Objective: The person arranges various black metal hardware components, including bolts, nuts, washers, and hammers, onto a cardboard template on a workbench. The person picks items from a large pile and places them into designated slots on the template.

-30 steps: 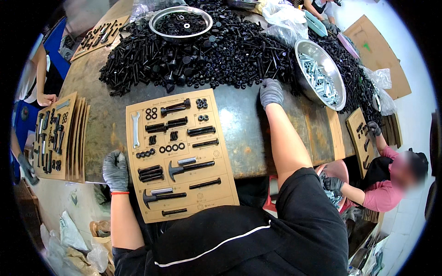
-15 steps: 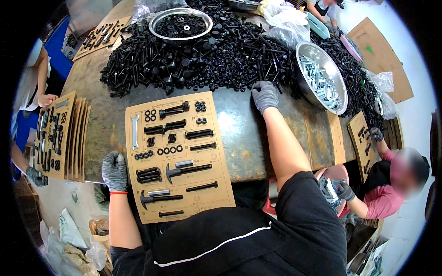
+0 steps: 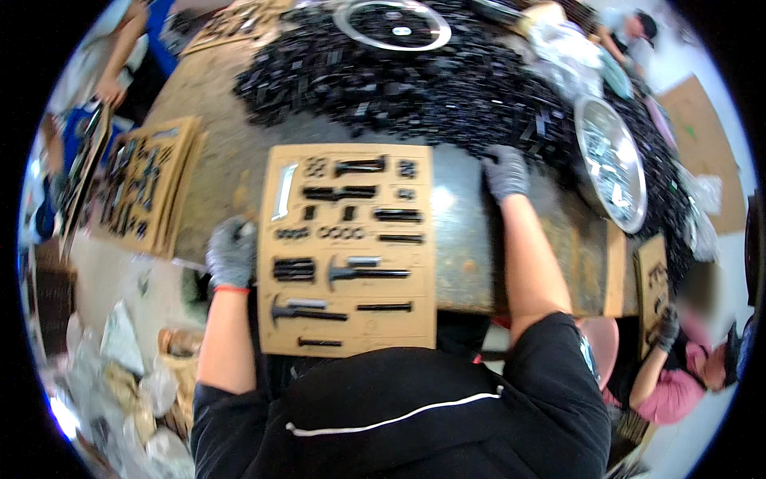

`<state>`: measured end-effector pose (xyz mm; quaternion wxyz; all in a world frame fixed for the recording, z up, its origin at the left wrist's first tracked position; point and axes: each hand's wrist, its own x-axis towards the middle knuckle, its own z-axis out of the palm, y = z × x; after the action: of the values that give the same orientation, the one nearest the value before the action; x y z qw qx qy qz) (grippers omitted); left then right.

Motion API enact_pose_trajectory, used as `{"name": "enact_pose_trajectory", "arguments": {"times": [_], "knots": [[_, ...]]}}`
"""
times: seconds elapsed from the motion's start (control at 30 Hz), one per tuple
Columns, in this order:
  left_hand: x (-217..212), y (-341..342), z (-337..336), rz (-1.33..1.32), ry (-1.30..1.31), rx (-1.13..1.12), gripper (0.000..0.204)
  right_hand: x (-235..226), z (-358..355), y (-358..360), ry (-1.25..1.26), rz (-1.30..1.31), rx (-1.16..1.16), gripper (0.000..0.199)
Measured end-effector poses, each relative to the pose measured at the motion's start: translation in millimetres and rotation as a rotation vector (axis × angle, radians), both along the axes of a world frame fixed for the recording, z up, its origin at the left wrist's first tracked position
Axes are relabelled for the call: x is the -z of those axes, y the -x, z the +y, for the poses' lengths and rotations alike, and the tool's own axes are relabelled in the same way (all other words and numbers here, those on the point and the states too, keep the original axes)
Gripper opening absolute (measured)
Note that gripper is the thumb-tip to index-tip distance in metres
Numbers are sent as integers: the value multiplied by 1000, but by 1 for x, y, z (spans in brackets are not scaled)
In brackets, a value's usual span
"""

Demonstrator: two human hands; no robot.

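Observation:
A brown cardboard board [image 3: 351,327] lies in front of me, its near end against my body. It carries rows of black bolts [image 3: 396,215], nuts and rings, a silver wrench [image 3: 284,191] and two black hammer-shaped pieces [image 3: 369,273]. Beside the board's left edge is my left hand [image 3: 231,253], grey-gloved, fingers curled closed; whether it grips the edge is hidden. My right hand [image 3: 507,172], also gloved, reaches to the near edge of a large pile of black bolts and nuts [image 3: 383,92]. Its fingers are bent together; anything in them is blurred.
A metal basin [image 3: 634,203] of silvery parts stands at the right, a round metal tray [image 3: 343,22] at the back. More filled boards [image 3: 152,180] lean at the left. People work on both sides; one in pink [image 3: 674,391] holds a board [image 3: 653,279]. Plastic bags lie on the floor.
The view has shifted, and the scene sits further right and looks straighter. The person in pink now has a hand on the board there. At left, a board is being held apart from the stack.

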<state>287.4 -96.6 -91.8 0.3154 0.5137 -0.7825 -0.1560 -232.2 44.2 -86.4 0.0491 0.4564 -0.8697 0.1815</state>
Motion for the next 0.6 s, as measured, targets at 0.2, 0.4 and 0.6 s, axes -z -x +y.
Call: {"name": "enact_pose_trajectory", "arguments": {"times": [0.2, 0.4, 0.6], "knots": [[-9, 9, 1, -57, -11, -32, 17, -3, 24, -23, -107, -133, 13, 26], [0, 1, 3, -9, 27, -30, 18, -28, 55, -88, -229, -88, 2, 19], [2, 2, -1, 72, 1, 23, 14, -47, 81, -178, 21, -312, -368, 17]]}}
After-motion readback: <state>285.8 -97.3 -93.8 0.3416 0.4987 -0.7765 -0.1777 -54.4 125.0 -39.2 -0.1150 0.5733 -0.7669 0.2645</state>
